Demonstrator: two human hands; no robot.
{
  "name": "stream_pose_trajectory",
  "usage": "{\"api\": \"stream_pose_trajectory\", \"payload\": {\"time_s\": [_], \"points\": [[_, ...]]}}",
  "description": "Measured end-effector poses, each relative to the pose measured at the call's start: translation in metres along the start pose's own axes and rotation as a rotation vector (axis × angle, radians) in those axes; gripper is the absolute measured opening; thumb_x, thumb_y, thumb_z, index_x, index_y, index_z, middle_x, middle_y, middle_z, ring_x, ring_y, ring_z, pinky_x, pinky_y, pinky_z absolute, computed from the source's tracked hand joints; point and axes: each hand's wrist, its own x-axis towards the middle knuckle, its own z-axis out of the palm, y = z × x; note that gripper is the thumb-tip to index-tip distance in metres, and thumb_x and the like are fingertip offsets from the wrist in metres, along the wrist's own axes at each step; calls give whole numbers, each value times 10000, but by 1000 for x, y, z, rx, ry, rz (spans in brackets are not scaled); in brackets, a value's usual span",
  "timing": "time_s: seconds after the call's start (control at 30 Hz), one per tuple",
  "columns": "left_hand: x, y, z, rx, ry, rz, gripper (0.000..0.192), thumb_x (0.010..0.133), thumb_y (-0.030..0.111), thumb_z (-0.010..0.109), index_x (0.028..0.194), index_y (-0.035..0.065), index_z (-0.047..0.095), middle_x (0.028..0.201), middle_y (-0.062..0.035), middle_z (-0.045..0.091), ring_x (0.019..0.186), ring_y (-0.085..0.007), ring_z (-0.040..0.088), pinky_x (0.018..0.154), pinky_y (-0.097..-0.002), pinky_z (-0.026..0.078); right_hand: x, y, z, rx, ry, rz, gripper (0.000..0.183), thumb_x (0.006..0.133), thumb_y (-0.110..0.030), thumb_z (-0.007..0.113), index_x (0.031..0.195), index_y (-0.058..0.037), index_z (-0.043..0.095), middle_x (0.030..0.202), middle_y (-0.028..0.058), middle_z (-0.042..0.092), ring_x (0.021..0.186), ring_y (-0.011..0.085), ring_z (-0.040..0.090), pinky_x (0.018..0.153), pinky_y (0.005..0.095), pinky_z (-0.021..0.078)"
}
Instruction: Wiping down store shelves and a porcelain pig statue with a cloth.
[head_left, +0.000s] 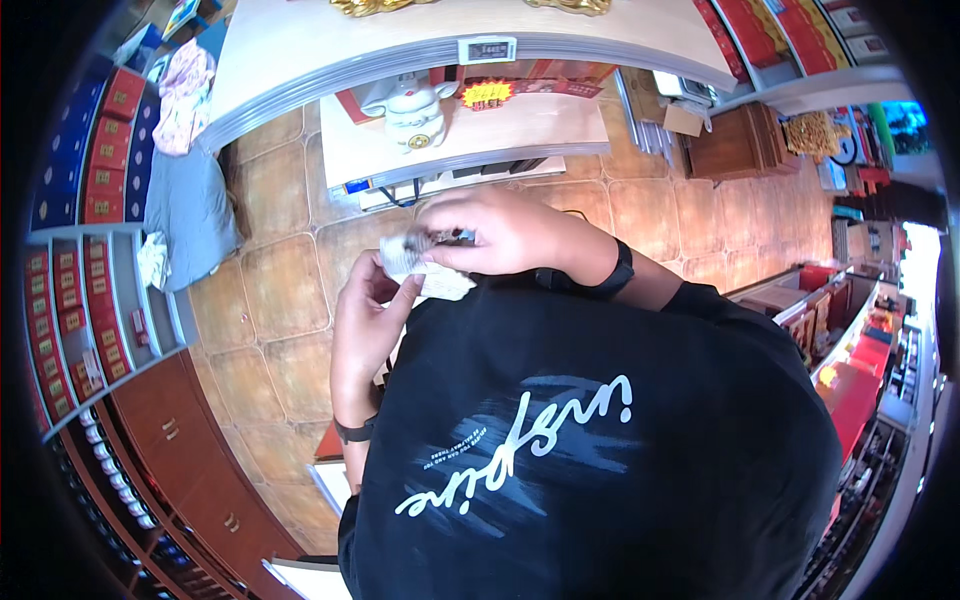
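My left hand (375, 307) pinches a folded white paper sheet (442, 283), which bears small print, between thumb and fingers. Above and to the right of it, my right hand (480, 229) reaches over the same paper, its fingers bent around a small dark, blurred thing (418, 244) that I cannot make out. Both hands are in front of my black T-shirt (585, 360), and each wrist wears a dark band. Beyond the hands, a white ceramic figurine (414, 116) stands on a low pale shelf (525, 127) beside a yellow star-shaped price tag (487, 94).
A higher pale shelf (390, 37) with gold ornaments spans the top. Grey cloth (187, 210) hangs at the left, by racks of red boxes (105, 180). Brown cabinets (172, 420) line the lower left. A wooden cabinet (731, 142) stands at the upper right on the tiled floor (281, 277).
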Motion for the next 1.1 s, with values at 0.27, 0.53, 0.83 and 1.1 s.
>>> {"api": "stream_pose_trajectory", "payload": {"time_s": [0.27,0.53,0.83,1.1], "points": [[17,-7,-1,283,-163,-15,180,1010,70,581,1142,-52,582,999,-68,704,889,-116,662,768,-264,536,-22,11,23,53,54,-153,427,878,-33,655,1287,-155,635,1275,114,527,1125,289,604,930,369,513],[37,-9,0,-71,-300,-201,438,1082,347,465,1254,-34,597,1024,-105,723,923,-156,679,861,-302,531,-39,52,-1,219,39,250,503,931,-275,705,1344,-42,539,1124,173,688,996,292,678,855,364,528],[84,-21,13,232,-76,-266,534,1102,430,360,1280,-21,584,1083,-127,700,918,-179,659,837,-312,513,-82,117,-36,328,140,720,462,885,-413,724,1109,-16,650,816,86,691,664,176,664,594,309,536],[143,-53,4,539,-18,-306,500,1084,434,409,1219,-2,615,1097,-109,693,912,-191,659,789,-327,516,-96,198,-7,523,139,635,343,937,-371,667,1013,-37,650,778,66,669,696,144,652,602,337,495]]}}
